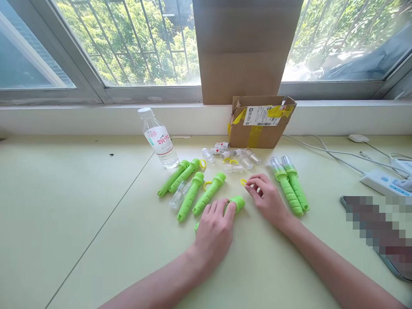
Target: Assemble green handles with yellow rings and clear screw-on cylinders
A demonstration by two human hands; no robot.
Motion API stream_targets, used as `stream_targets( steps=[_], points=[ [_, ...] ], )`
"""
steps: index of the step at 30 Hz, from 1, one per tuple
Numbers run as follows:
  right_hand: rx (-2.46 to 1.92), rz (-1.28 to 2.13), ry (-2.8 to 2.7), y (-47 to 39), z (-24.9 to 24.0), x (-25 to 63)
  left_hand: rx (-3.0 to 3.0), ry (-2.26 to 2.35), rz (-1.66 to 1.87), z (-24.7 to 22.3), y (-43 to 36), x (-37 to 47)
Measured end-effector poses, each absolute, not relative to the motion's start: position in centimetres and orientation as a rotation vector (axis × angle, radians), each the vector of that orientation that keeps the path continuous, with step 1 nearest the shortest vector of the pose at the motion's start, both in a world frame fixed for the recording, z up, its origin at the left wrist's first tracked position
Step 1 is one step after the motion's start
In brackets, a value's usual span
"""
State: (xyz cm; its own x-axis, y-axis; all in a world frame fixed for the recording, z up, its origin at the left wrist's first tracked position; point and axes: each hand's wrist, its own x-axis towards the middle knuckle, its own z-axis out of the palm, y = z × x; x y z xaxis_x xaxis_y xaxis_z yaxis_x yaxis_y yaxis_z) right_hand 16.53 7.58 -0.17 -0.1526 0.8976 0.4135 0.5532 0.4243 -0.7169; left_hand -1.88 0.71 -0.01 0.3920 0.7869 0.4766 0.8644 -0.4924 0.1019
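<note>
My left hand (215, 227) is wrapped over a green ridged tube handle (237, 203), whose threaded end sticks out to the right. Between the thumb and fingertips of my right hand (265, 199) is a thin yellow ring (243, 182), just above that threaded end. Several more green handles lie left of my hands, among them a nearby green handle (209, 194). A clear ribbed cap (180, 195) rests between them. To the right lie two green handles with clear caps fitted, one being a capped green handle (287, 186).
Clear plastic caps (245, 161), small white pieces with red marks (216, 150) and yellow rings (230, 161) lie before a cardboard box (261, 124). A water bottle (159, 139) stands at left. A power strip (384, 182), cables and a phone (391, 268) are at right.
</note>
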Motion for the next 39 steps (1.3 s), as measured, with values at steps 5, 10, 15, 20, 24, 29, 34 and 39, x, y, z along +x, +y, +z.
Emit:
stream_targets(
  steps=[5, 10, 15, 20, 24, 29, 34, 39],
  points=[
    [-1.278, 0.471, -1.655, 7.32, -0.06, 16.73, -2.483, -1.479, -0.723, -0.03, 0.7, -1.84],
    [-1.241, 0.35, -1.615, 7.1, 0.01, 16.36, -2.473, -1.476, -0.732, -0.34, 0.78, -1.86],
    [-1.197, 0.319, -1.675, 7.15, -0.12, 16.21, -2.481, -1.467, -0.73, -0.4, 0.87, -1.91],
    [-1.162, 0.329, -1.666, 7.03, -0.16, 16.27, -2.477, -1.465, -0.74, -0.23, 0.84, -1.92],
    [-1.183, 0.256, -1.616, 7.07, -0.11, 16.35, -2.481, -1.469, -0.737, -0.15, 0.9, -1.91],
    [-1.234, 0.334, -1.581, 7.22, -0.37, 16.56, -2.484, -1.472, -0.729, -0.16, 0.94, -1.9],
    [-1.255, 0.526, -1.521, 6.95, -0.52, 16.53, -2.484, -1.477, -0.729, -0.21, 0.81, -1.9],
    [-1.243, 0.639, -1.548, 6.8, -0.49, 16.41, -2.486, -1.467, -0.741, -0.24, 0.76, -1.89]
  ],
)
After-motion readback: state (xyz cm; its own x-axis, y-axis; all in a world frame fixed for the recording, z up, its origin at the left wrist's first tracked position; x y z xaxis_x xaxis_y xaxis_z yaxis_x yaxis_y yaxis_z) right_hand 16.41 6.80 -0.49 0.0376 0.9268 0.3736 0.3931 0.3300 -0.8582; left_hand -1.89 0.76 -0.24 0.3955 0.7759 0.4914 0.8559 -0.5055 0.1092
